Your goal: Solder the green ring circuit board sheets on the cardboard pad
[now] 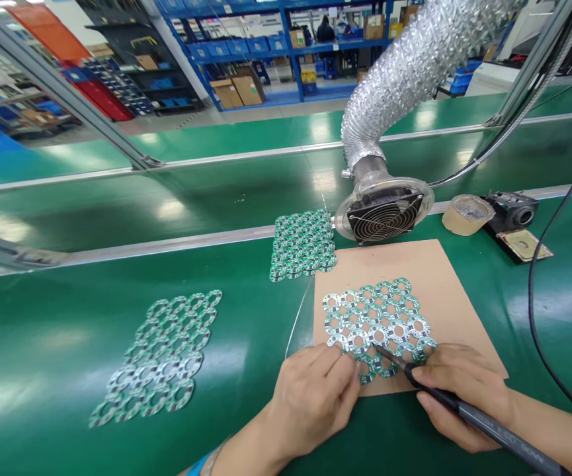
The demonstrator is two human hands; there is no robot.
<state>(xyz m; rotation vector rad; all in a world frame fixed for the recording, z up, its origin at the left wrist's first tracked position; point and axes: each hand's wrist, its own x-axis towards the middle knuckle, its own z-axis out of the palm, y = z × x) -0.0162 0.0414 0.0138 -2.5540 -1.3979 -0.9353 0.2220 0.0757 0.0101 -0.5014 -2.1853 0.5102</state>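
My right hand [457, 390] grips a dark soldering iron [469, 415] like a pen, its tip touching the near edge of a panel of round green circuit boards [377, 320]. That panel lies on a brown board [444, 291]. My left hand [315, 396] is closed in a pinch at the panel's near left corner, holding a thin solder wire [298, 314] that runs away over the table.
Another ring-board panel [159, 357] lies at the left and a stack of them [303, 243] sits behind the brown board. A fume extractor fan [383, 215] on a silver duct [414, 73] stands just beyond. A tape roll [467, 215], an iron stand [514, 211] and a black cable [533, 297] are at right.
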